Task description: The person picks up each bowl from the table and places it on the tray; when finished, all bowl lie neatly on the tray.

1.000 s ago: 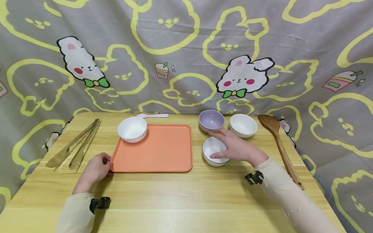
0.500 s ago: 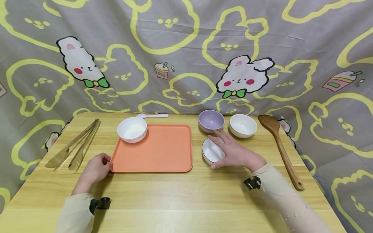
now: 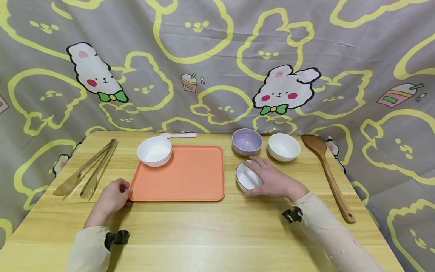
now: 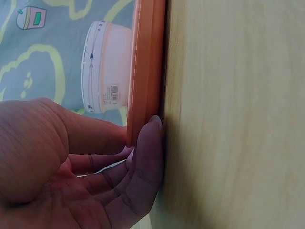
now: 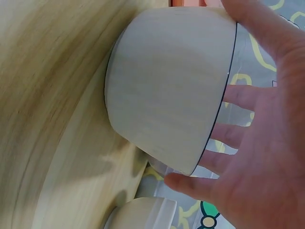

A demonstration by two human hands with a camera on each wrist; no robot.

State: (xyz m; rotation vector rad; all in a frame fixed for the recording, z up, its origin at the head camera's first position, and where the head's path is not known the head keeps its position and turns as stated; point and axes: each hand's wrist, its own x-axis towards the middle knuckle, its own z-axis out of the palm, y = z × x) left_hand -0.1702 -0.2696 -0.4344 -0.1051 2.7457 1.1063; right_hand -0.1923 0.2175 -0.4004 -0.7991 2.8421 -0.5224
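Observation:
The near left corner of the orange tray is pinched between the thumb and fingers of my left hand; the left wrist view shows the thumb on top of the tray's edge and fingertips beneath. My right hand spans the white dark-rimmed bowl from the right, thumb at the near rim, fingers over the far side. In the right wrist view this bowl stands upright on the table, held at its rim; the far fingertips are hidden behind it. A white bowl sits on the tray's far left corner.
Behind the dark-rimmed bowl stand a purple bowl and another white bowl. A wooden spatula lies at the right, metal tongs at the left, a pale pink spoon behind the tray. A patterned curtain hangs beyond the table.
My right hand has lowered around the dark-rimmed bowl, its fingers now closer to the rim. The left hand and the tray have stayed put.

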